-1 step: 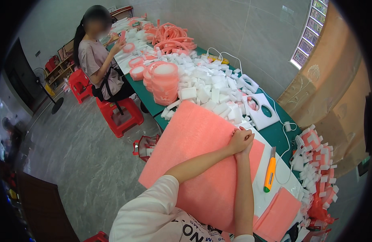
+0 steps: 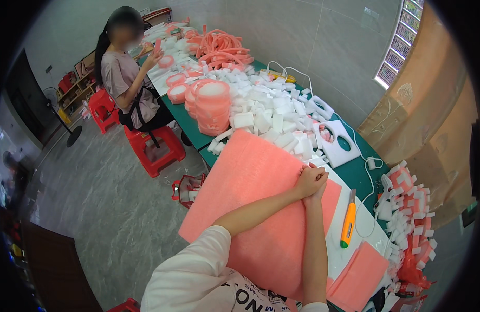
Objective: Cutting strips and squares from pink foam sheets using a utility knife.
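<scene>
Pink foam sheet (image 2: pixel 250 177) lies at a slant over the near edge of the counter (image 2: pixel 193 127), lower part against the person's body, both forearms across it. No visible change from the previous frame: sheet, arms and tools match, so I'd read the work as at a standstill. Left hand (image 2: pixel 305 184) and right hand (image 2: pixel 318 191) meet at the sheet's right edge, wrists crossing. Fingers look curled in, hand against hand; nothing visible in them, but overlap hides the palms, so can't tell how far closed either is or if something small is inside. Orange cutter (image 2: pixel 348 223) lies loose on the white board (image 2: pixel 337 257) right of the hands, apart from both (blade end pointing away). Folded pink foam (image 2: pixel 360 275) sits nearer the body, white foam blocks (image 2: pixel 261 114) beyond.
</scene>
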### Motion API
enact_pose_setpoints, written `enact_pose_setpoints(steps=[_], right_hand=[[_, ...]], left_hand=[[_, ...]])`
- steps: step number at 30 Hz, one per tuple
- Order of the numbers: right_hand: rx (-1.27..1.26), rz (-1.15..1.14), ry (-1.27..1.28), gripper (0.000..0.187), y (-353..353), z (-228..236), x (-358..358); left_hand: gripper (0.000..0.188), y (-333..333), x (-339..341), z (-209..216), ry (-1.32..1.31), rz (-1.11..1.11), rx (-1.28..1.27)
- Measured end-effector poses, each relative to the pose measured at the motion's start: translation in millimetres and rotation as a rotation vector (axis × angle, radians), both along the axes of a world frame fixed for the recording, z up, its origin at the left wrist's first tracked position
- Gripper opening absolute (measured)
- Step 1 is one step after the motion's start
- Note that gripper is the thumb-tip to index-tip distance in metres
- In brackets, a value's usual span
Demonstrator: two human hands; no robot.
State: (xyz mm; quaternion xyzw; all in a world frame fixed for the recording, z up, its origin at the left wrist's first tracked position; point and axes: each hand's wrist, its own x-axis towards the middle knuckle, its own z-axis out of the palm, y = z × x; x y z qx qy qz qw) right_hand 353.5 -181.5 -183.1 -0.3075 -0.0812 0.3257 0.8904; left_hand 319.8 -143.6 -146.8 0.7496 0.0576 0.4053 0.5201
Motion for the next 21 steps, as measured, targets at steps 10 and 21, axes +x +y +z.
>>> enact_pose_setpoints(steps=[10, 21], right_hand=[[0.003, 0.005, 0.015, 0.042, 0.3, -0.3, 0.5], [-0.015, -0.009, -0.030, 0.037, -0.2, -9.0, 5.6]], left_hand=[[0.026, -0.1, 1.1, -1.1, -0.008, 0.000, 0.007], [0.026, 0.2, 2.4, -2.8, -0.048, -0.016, -0.038]])
